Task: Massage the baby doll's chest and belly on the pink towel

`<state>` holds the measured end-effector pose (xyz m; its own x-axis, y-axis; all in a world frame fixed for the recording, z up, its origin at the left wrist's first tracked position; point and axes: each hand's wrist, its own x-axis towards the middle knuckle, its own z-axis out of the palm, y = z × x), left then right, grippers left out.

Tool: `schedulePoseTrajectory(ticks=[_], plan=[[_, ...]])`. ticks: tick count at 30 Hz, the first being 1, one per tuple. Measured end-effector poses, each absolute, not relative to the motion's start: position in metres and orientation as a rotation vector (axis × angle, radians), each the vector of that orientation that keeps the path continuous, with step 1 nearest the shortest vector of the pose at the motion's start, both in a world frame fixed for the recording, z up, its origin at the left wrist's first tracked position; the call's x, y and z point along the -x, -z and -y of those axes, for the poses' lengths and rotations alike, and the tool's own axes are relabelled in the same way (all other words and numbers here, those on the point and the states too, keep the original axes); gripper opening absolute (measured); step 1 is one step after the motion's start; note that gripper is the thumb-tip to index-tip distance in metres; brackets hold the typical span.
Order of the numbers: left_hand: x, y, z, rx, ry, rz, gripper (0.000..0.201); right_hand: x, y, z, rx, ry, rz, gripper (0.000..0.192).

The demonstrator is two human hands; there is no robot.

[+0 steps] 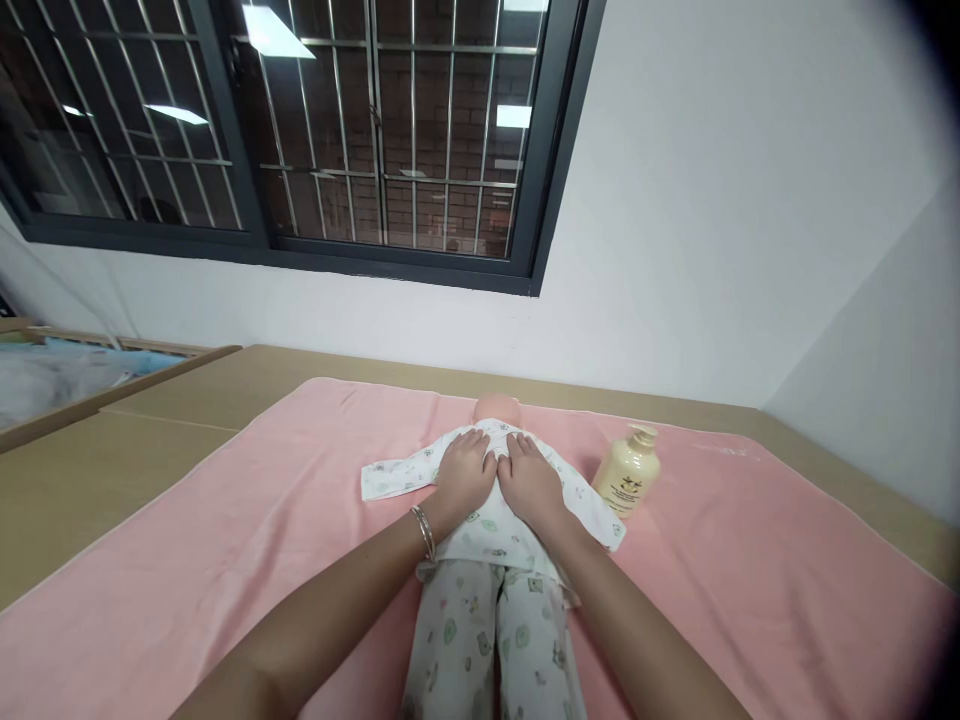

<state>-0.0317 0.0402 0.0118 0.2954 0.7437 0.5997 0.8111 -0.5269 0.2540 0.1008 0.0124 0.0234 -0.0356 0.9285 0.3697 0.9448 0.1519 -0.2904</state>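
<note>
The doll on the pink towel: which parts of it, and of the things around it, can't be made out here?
Head view:
- Doll's chest: covered by the left hand and right hand lying flat on it.
- Doll's face: turned away, only the top of the head shows.
- Doll's feet: cut off by the bottom edge.
- Bottle's label: print too small to read.
- Window: reflections mask the outside.

Doll on a towel, both hands flat on its chest

The doll [491, 540] lies on the towel [750, 560] spread over the surface [90, 470]; left hand [465, 472] and right hand [531, 480] rest side by side on it; a bottle [628, 470] stands just right; a window [300, 130] behind.
</note>
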Motion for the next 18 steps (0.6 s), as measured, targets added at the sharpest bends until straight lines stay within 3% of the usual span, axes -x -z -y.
schedulePoseTrajectory(ticks=[10, 18], plan=[[0.030, -0.013, -0.032, 2.376, 1.058, 1.496, 0.029, -0.114, -0.021, -0.021, 1.609, 0.042, 2.056, 0.051], [0.032, -0.012, -0.043, 2.451, 1.045, 1.576, 0.039, -0.101, -0.030, -0.004, 1.672, 0.169, 1.949, 0.032]])
